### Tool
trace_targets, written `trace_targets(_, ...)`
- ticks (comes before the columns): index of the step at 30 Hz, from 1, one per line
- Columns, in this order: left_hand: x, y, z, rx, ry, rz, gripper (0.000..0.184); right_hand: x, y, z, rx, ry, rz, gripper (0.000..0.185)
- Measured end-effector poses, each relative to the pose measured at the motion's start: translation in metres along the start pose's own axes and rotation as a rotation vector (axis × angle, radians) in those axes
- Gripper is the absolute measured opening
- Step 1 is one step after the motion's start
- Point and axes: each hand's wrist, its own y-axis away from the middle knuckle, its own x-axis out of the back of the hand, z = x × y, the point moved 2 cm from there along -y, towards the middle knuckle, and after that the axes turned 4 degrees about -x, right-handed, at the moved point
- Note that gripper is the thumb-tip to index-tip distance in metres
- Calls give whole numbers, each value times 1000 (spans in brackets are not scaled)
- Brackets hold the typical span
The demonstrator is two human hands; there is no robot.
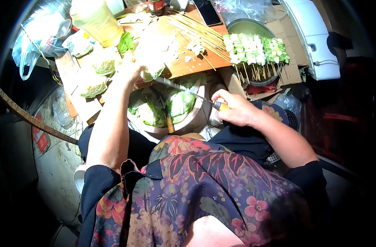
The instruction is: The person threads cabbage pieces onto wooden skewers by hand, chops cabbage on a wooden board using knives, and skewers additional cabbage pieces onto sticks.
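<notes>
A wooden table [183, 68] fills the top of the frame. Below its edge, in the middle, sits a tub [199, 108] of leaves, maybe close so bits can drop in. At upper right, a bowl [246, 28] has leafy sticks [255, 49] across it, perhaps to keep them tidy. The right hand [237, 109] is wrapped round the handle of a knife [188, 91], which points at the cabbage piece [153, 73] by the table edge. The left hand [129, 70] is there, maybe steadying it; glare hides its grip.
</notes>
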Motion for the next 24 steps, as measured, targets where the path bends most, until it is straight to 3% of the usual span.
trace_targets(4, -13, 6, 18, 49, 33, -14, 46, -22, -12, -28, 67, -589, 143, 36)
trace_targets(6, -15, 7, 23, 76, -41, -20, 48, -36, -37, -32, 256, -386, 345, 39)
trace_targets(11, -17, 16, 50, 80, -255, 55, 40, -39, -50, -49, 143, -429, 213, 39)
trace_targets(14, -19, 5, 36, 76, -253, 24, 36, -33, -46, -56, 138, -415, 197, 39)
trace_targets(16, -20, 13, 51, 97, -199, 16, 35, -26, -41, -61, 244, -304, 217, 38)
trace_targets(20, -22, 9, 47, 95, -184, -5, 34, -30, -49, -58, 135, -420, 179, 33)
trace_targets(23, -21, 17, 67, 185, -242, 4, 35, -31, -65, -48, 166, -341, 172, 29)
trace_targets(24, -21, 17, 70, 184, -244, 2, 35, -41, -79, -37, 329, -172, 203, 31)
